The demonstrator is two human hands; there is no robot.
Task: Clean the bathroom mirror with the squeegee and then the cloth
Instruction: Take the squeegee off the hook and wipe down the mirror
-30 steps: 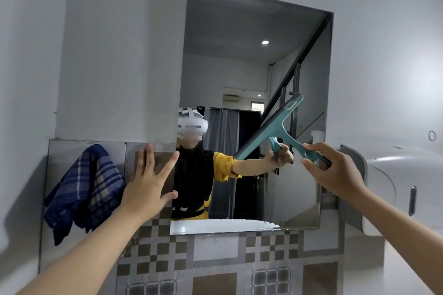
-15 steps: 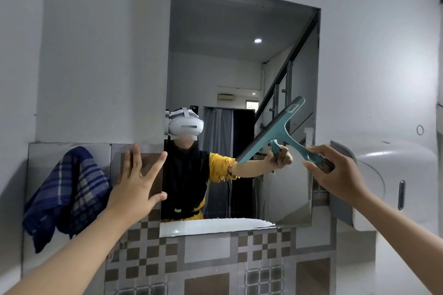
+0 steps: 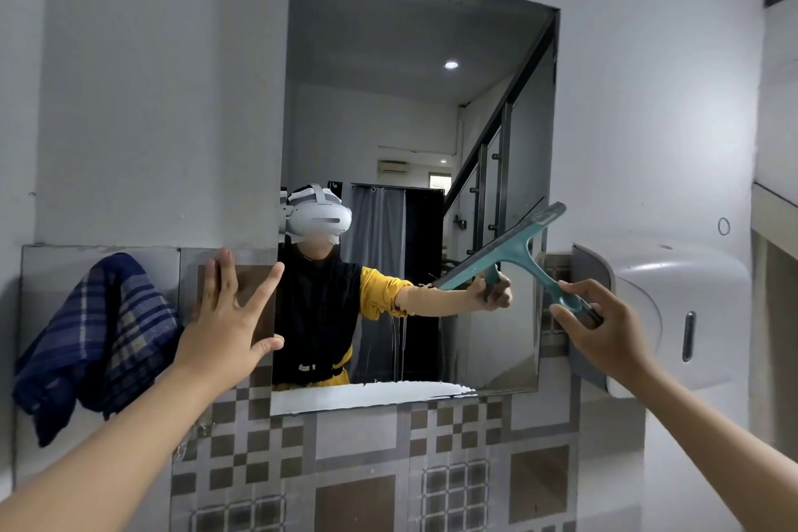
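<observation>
A rectangular mirror (image 3: pixel 414 99) hangs on the grey wall and reflects a person in a headset. My right hand (image 3: pixel 604 328) grips the handle of a teal squeegee (image 3: pixel 514 248), whose blade lies slanted against the mirror's lower right part. My left hand (image 3: pixel 229 315) is spread flat, fingers apart, against the tiles at the mirror's lower left edge. A blue checked cloth (image 3: pixel 95 341) hangs on the wall to the left of that hand. A white smeared strip runs along the mirror's bottom edge.
A white wall dispenser (image 3: pixel 673 315) juts out right of the mirror, close to my right hand. Patterned grey and brown tiles (image 3: pixel 367 466) cover the wall below the mirror.
The view has shifted, so the mirror sits further left in the frame. The squeegee stays slanted at the mirror's lower right, and my left hand stays on the tiles.
</observation>
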